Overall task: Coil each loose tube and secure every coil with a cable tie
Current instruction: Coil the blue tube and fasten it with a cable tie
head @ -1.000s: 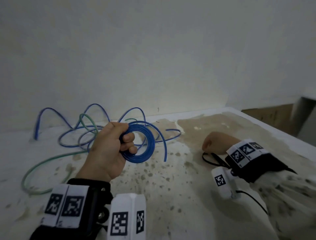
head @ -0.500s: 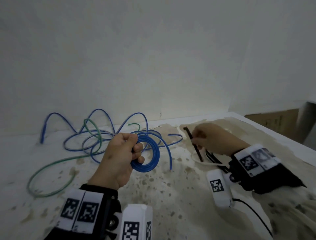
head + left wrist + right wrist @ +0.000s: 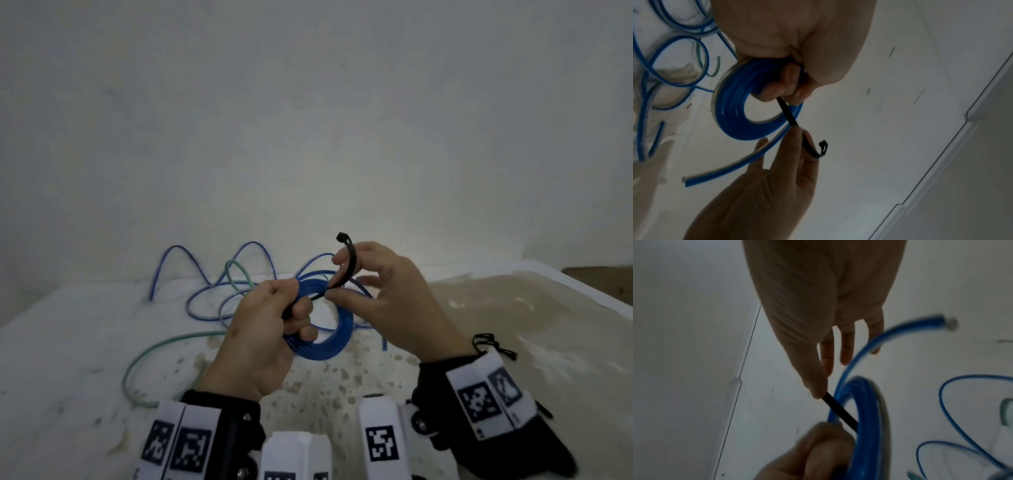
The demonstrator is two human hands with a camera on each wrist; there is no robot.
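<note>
Here cable tie (image 3: 346, 270) bridges both grips.

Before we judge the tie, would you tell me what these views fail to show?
- Cable tie tail: hidden in every view inside the left hand, so whether it wraps the blue coil is unclear.
- Tie head: right wrist view, hidden behind the right hand.
- Green tube: right wrist view, blurred, cut off.
</note>
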